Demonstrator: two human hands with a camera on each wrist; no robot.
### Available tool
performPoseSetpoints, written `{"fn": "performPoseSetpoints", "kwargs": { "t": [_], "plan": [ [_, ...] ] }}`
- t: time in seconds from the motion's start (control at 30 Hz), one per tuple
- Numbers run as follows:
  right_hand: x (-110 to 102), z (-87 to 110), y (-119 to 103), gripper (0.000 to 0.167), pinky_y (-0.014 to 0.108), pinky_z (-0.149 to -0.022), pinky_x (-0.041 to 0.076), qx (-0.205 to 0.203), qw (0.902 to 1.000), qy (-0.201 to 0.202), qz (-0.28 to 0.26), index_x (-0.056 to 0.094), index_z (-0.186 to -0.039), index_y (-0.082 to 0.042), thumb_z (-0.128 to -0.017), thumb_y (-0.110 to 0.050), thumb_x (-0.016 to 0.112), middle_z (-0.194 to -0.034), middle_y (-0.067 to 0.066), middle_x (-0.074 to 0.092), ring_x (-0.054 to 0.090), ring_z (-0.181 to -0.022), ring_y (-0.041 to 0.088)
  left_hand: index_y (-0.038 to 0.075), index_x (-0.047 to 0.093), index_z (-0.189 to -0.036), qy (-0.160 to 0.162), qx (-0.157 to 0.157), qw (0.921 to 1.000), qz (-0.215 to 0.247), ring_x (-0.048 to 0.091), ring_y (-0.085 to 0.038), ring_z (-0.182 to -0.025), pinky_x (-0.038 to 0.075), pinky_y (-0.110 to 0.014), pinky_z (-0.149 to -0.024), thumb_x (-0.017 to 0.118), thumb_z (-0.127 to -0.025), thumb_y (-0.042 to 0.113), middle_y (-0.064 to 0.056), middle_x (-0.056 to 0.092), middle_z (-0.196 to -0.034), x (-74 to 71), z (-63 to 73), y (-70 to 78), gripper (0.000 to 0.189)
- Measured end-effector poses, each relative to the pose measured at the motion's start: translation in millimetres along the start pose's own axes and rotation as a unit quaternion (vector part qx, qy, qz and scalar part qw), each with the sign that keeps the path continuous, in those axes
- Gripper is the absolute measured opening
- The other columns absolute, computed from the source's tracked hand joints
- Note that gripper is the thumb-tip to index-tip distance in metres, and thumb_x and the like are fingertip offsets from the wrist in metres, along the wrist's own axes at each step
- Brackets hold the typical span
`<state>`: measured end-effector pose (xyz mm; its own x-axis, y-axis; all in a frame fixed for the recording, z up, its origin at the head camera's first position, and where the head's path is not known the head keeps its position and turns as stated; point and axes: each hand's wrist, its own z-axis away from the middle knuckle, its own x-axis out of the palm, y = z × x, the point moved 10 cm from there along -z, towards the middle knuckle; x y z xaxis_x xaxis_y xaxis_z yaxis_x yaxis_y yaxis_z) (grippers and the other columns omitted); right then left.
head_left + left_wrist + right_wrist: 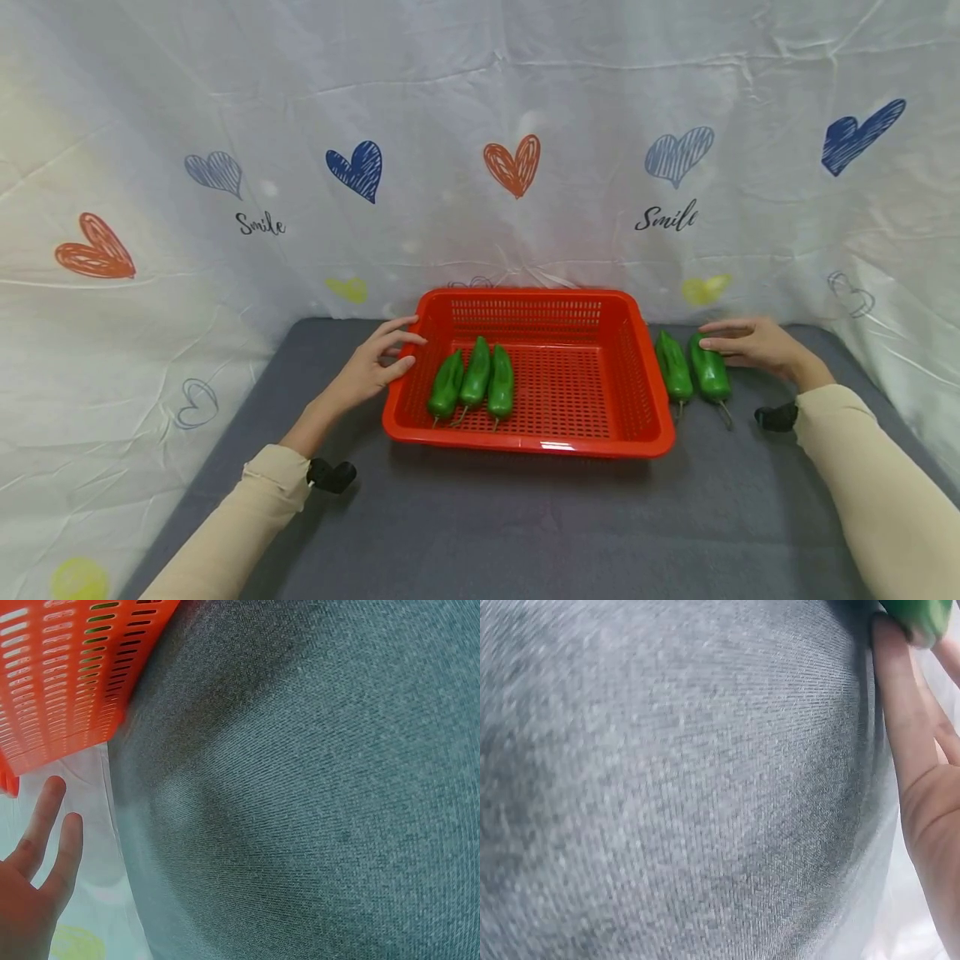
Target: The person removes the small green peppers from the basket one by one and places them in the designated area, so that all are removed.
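My right hand (757, 346) is at the tip end of a green pepper (710, 375) lying on the table right of the red basket. Thumb and fingers pinch that tip; in the right wrist view, the fingers (900, 705) sit on either side of the green pepper (922, 619). Another green pepper (674, 368) lies between it and the basket (525, 444). Inside the basket, three green peppers (476, 375) rest side by side on the left. My left hand (367, 367), fingers spread and holding nothing, is beside the basket's left rim.
A grey cloth (480, 517) covers the table under the basket. Behind it hangs a white curtain (435, 100) printed with hearts and the word Smile. Each wrist carries a small black device, such as the one (332, 476) on the left.
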<state>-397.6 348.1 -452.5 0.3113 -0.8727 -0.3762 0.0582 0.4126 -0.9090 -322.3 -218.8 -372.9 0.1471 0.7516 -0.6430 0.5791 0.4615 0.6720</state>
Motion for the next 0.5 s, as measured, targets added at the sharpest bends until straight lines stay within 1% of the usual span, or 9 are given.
{"fn": "performPoseSetpoints", "kwargs": {
  "t": [0.07, 0.13, 0.27, 0.33, 0.4, 0.5],
  "plan": [
    [0.1, 2.0, -1.8, 0.063, 0.038, -0.085, 0.056, -0.005, 1.0000, -0.001, -0.006, 0.049, -0.143, 0.012, -0.095, -0.020, 0.076, -0.123, 0.000, 0.064, 0.066, -0.101, 0.006, 0.002, 0.066, -0.128, 0.000, 0.001, 1.0000, 0.002, 0.047, -0.035, -0.130, 0.048, -0.058, -0.092, 0.065, -0.100, 0.002, -0.014, 0.037, -0.156, -0.3, -0.1, 0.1, 0.029],
    [0.7, 4.7, -5.1, 0.064, 0.040, -0.086, 0.056, -0.011, 0.9999, -0.004, -0.005, 0.046, -0.144, 0.014, -0.096, -0.019, 0.074, -0.128, 0.005, 0.062, 0.065, -0.102, 0.004, 0.002, 0.066, -0.128, 0.000, 0.001, 1.0000, 0.003, 0.047, -0.035, -0.130, 0.047, -0.058, -0.092, 0.065, -0.100, 0.002, -0.015, 0.037, -0.156, -0.4, -0.1, 0.4, 0.028],
    [0.8, 9.6, -12.0, 0.064, 0.040, -0.086, 0.055, -0.022, 0.9997, -0.009, 0.007, 0.042, -0.146, 0.015, -0.099, -0.016, 0.071, -0.141, 0.026, 0.052, 0.064, -0.102, 0.002, 0.002, 0.066, -0.128, 0.001, 0.003, 1.0000, 0.001, 0.047, -0.035, -0.130, 0.048, -0.058, -0.092, 0.065, -0.100, 0.002, -0.016, 0.036, -0.156, -0.5, -0.2, 0.2, 0.028],
    [0.2, 11.8, -14.4, 0.063, 0.039, -0.086, 0.055, -0.024, 0.9996, -0.009, 0.013, 0.041, -0.146, 0.015, -0.099, -0.015, 0.070, -0.144, 0.032, 0.046, 0.064, -0.102, 0.001, 0.003, 0.066, -0.128, -0.001, 0.004, 1.0000, 0.001, 0.048, -0.035, -0.129, 0.049, -0.056, -0.092, 0.065, -0.100, 0.003, -0.016, 0.036, -0.156, -0.1, -0.1, 0.3, 0.028],
    [-0.8, 14.2, -17.1, 0.064, 0.038, -0.085, 0.056, -0.025, 0.9993, -0.006, 0.028, 0.041, -0.147, 0.014, -0.099, -0.017, 0.070, -0.145, 0.035, 0.044, 0.063, -0.101, -0.001, 0.003, 0.066, -0.128, -0.001, 0.004, 1.0000, 0.000, 0.048, -0.034, -0.129, 0.049, -0.055, -0.092, 0.065, -0.100, 0.003, -0.015, 0.036, -0.157, 0.0, 0.1, 0.1, 0.028],
    [-2.4, 18.5, -22.6, 0.065, 0.038, -0.086, 0.055, -0.027, 0.9988, 0.000, 0.041, 0.040, -0.148, 0.012, -0.100, -0.020, 0.070, -0.147, 0.036, 0.041, 0.062, -0.101, -0.003, 0.004, 0.066, -0.128, -0.001, 0.006, 1.0000, 0.000, 0.048, -0.034, -0.129, 0.049, -0.055, -0.092, 0.065, -0.100, 0.003, -0.015, 0.036, -0.157, 0.3, 0.2, 0.1, 0.028]
  ]
}}
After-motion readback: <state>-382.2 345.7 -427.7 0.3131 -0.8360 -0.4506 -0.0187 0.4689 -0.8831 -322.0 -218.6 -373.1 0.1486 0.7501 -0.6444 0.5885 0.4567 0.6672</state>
